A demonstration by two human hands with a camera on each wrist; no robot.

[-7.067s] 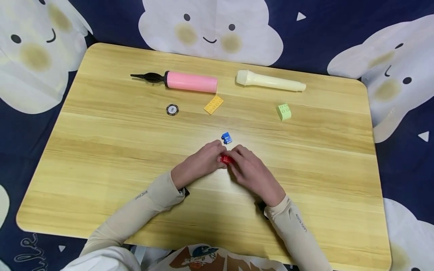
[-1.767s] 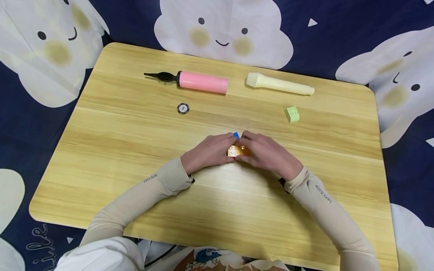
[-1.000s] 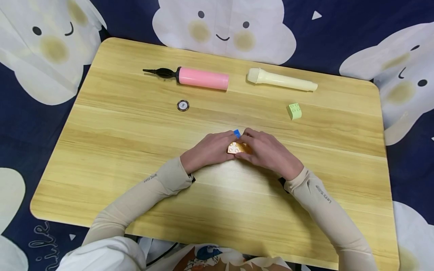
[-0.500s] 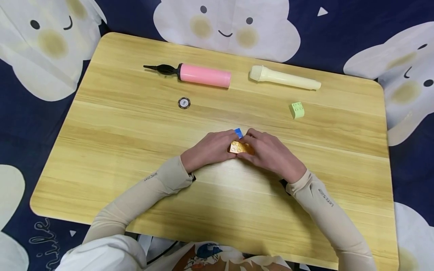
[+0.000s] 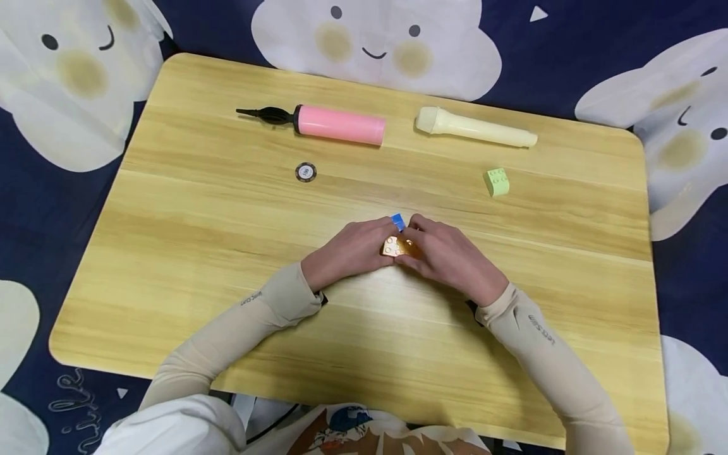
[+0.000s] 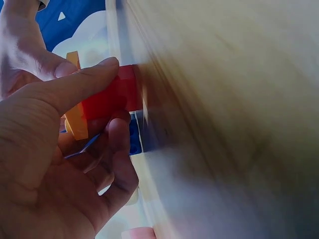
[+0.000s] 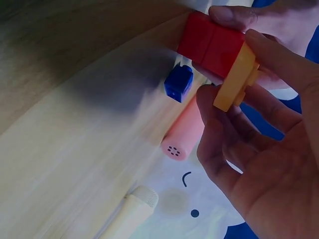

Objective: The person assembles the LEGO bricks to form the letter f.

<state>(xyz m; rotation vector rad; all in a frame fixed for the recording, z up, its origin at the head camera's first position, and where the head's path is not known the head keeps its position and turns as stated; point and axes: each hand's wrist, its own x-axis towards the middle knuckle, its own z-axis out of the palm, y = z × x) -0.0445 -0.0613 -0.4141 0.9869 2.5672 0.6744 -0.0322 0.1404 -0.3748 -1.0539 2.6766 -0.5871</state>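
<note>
Right wrist: left fingers [image 7: 233,18] pinch smooth, seamed red block [image 7: 209,45]; right fingers [image 7: 209,109] pinch flat, studded orange brick [image 7: 234,77].

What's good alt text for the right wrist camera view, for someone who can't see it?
The left hand grips a red toy piece while the right hand pinches a flat orange block against its end. Also on the table are a blue block, a pink cylinder and a cream microphone shape, partly in view.

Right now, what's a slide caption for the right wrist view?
Right grip pinches the yellow plate against the red piece in the left grip, blue brick nearby.
</note>
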